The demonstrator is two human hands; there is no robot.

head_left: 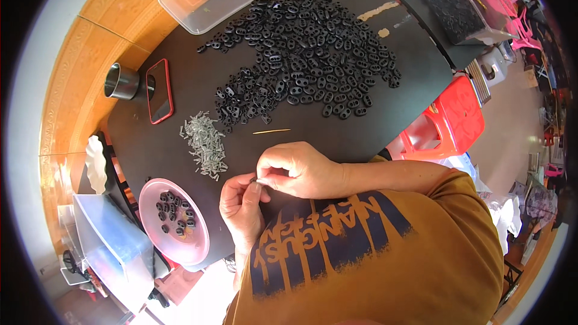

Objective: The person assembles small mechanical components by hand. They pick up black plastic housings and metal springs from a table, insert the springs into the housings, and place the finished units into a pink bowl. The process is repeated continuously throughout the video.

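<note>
Close to my body, my left hand (243,206) and my right hand (293,171) meet fingertip to fingertip. Both are closed in a pinch around something tiny; a dark speck and a pale bit show between the fingertips, too small to name. Beyond them lies a thin yellow stick (271,131), pointed like a toothpick. A small heap of short clear-grey pieces (205,144) is left of the stick. Farther off spreads a big pile of black two-holed plastic parts (319,42), with smaller black pieces (244,96) at its near-left side. Several assembled-looking black parts (171,207) lie in a pink bowl (198,241).
A red-edged phone (159,91) and a metal cup (122,82) are at the table's left side. A clear plastic tub (211,0) stands at the back, and another bin of black parts (445,6) at the far right. A red stool (448,117) is beside the table.
</note>
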